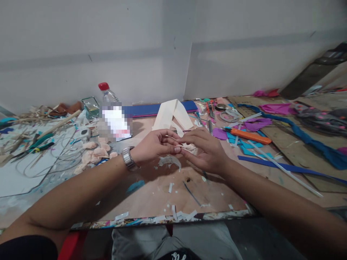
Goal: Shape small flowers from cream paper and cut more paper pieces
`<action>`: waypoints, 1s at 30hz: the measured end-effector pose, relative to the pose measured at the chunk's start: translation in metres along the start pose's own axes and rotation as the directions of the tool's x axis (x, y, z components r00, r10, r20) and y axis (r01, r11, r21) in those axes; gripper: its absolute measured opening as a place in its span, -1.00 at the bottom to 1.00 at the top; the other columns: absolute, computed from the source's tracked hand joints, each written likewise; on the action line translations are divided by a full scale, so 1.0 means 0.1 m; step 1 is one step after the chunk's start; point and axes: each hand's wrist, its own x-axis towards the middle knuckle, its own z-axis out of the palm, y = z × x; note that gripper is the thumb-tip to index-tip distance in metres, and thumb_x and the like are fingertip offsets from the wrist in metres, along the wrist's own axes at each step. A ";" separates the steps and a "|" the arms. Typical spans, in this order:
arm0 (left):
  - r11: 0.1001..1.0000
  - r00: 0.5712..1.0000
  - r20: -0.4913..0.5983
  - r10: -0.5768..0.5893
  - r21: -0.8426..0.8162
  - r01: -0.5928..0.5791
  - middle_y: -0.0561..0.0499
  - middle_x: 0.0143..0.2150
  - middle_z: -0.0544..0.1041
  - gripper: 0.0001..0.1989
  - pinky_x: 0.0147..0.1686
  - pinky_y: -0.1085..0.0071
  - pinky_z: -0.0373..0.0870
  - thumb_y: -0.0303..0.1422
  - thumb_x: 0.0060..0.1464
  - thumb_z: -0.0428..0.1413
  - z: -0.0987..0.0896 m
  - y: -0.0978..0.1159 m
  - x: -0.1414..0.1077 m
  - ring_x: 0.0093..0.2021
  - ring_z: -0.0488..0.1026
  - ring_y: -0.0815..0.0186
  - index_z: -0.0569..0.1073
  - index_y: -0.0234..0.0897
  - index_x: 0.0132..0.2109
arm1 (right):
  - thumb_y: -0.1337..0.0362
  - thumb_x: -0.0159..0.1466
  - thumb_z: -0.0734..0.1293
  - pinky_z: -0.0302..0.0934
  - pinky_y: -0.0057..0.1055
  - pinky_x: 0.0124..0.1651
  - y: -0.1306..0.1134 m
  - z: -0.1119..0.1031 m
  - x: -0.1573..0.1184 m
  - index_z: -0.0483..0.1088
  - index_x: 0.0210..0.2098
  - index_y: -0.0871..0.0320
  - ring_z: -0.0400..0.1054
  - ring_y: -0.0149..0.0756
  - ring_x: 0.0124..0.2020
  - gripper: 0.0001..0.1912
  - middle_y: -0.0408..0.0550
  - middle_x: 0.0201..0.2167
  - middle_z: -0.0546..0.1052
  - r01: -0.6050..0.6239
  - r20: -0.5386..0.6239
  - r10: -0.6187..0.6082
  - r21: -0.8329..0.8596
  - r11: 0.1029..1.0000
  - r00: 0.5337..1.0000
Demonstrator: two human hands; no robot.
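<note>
My left hand (150, 145), with a metal watch (128, 158) on its wrist, meets my right hand (207, 153) above the middle of the table. Thumbs and fingertips pinch a small piece of thin cream paper (191, 148) between them. The fingers and right palm partly cover it, so its full shape is hidden. Just beyond the hands, a larger folded cream paper strip (166, 112) stands like an arch. A clear curved scrap (170, 162) lies on the table under my left fingers.
At right lie an orange utility knife (248, 135), a blue paper strip (287, 167) and twisted blue crepe paper (292, 126). Green-handled pliers (40, 143), peach crumpled scraps (93, 151) and a red-capped bottle (108, 94) with a blurred phone (116, 122) occupy the left.
</note>
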 end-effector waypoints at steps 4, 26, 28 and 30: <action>0.998 0.998 -0.031 0.055 0.034 -0.054 0.00 -0.21 0.62 -0.60 -0.23 0.45 0.54 -0.49 -0.05 0.45 0.03 0.01 -0.02 -0.29 0.61 0.40 0.51 -0.37 -0.07 | 0.21 0.32 0.49 0.37 -0.17 -0.04 -0.01 0.02 -0.01 0.56 -0.01 0.04 0.53 -0.15 -0.11 -0.75 0.00 -0.16 0.62 0.006 0.022 -0.006 0.018 1.000 1.000; 1.000 0.999 0.025 0.030 0.003 -0.030 -0.02 -0.20 0.62 -0.62 -0.15 0.41 0.50 -0.54 -0.06 0.42 0.01 0.07 -0.02 -0.23 0.58 0.39 0.54 -0.33 -0.07 | 0.33 0.37 0.42 0.40 -0.19 -0.08 0.00 0.03 -0.04 0.59 -0.10 0.05 0.55 -0.20 -0.18 -0.88 -0.02 -0.22 0.64 -0.074 -0.042 0.079 0.100 0.992 0.996; 0.999 0.999 0.022 0.033 0.012 -0.033 -0.02 -0.20 0.61 -0.62 -0.16 0.42 0.48 -0.55 -0.06 0.42 0.01 0.07 -0.03 -0.23 0.57 0.40 0.54 -0.33 -0.08 | 0.32 0.37 0.42 0.40 -0.19 -0.10 0.00 0.02 -0.04 0.59 -0.12 0.05 0.54 -0.20 -0.19 -0.88 -0.03 -0.22 0.64 -0.085 -0.053 0.091 0.098 0.992 0.994; 0.999 0.999 0.020 0.029 0.018 -0.029 -0.01 -0.21 0.61 -0.62 -0.18 0.44 0.47 -0.55 -0.06 0.41 0.02 0.07 -0.03 -0.23 0.56 0.40 0.55 -0.33 -0.07 | 0.32 0.37 0.41 0.40 -0.19 -0.11 -0.01 0.02 -0.04 0.59 -0.13 0.05 0.54 -0.20 -0.20 -0.89 -0.03 -0.22 0.64 -0.096 -0.060 0.102 0.097 0.991 0.993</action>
